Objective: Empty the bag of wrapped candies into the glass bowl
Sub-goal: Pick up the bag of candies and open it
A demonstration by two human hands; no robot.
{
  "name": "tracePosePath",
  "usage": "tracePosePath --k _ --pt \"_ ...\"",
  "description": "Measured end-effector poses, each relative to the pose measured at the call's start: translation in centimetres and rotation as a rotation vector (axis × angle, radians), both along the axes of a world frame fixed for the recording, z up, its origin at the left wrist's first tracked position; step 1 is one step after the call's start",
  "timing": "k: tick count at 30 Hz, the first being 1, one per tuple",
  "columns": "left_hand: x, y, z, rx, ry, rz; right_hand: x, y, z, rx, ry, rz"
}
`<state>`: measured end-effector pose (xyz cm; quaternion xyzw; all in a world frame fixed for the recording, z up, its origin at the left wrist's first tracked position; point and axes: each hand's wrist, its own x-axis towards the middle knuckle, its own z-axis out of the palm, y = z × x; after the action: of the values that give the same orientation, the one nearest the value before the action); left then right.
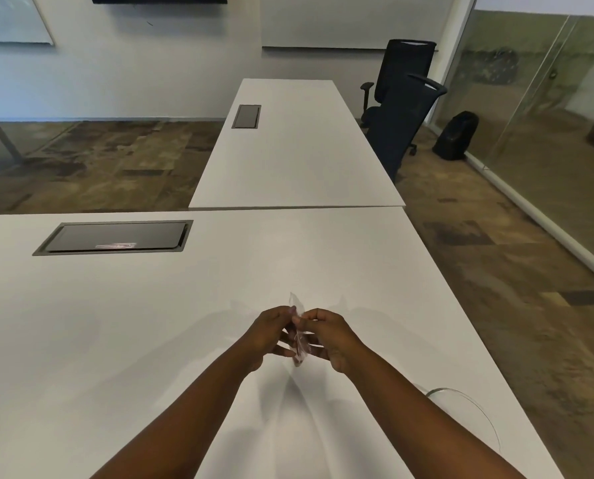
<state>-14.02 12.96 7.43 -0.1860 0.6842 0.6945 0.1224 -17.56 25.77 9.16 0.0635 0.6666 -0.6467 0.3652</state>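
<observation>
we look down from a head-worn camera at a white table [150, 323]. at ten o'clock a dark cable hatch [115, 236] sits flush in its top. near the middle, both bare forearms reach forward and the hands meet above the table. the left hand [271, 335] pinches one side of a small clear bag [299, 335], fingers closed on the plastic. the bag hangs upright between the two hands, its top edge sticking up; it is thin, blurred and see-through, and we can only make out a reddish tint inside, not separate candies. the right hand [330, 337] grips the other side, fingers clamped on it too. at four o'clock, beside the right forearm, only a faint curved rim of the glass bowl [475, 406] shows; the arm hides the rest.
</observation>
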Motion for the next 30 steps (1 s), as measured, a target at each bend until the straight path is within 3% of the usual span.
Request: tracePosePath --k 9,22,30 --pt "-0.2 0.2 -0.6 -0.08 0.059 0.017 0.3 -1.2 -0.2 0.248 0.307 -0.132" --pt "-0.4 -0.1 -1.2 0.148 0.079 0.025 -0.7 -0.8 -0.4 -0.109 -0.11 -0.091" --pt "-0.8 -0.6 -1.8 0.28 0.082 0.035 -0.9 -0.8 -0.4 -0.188 -0.173 -0.095"
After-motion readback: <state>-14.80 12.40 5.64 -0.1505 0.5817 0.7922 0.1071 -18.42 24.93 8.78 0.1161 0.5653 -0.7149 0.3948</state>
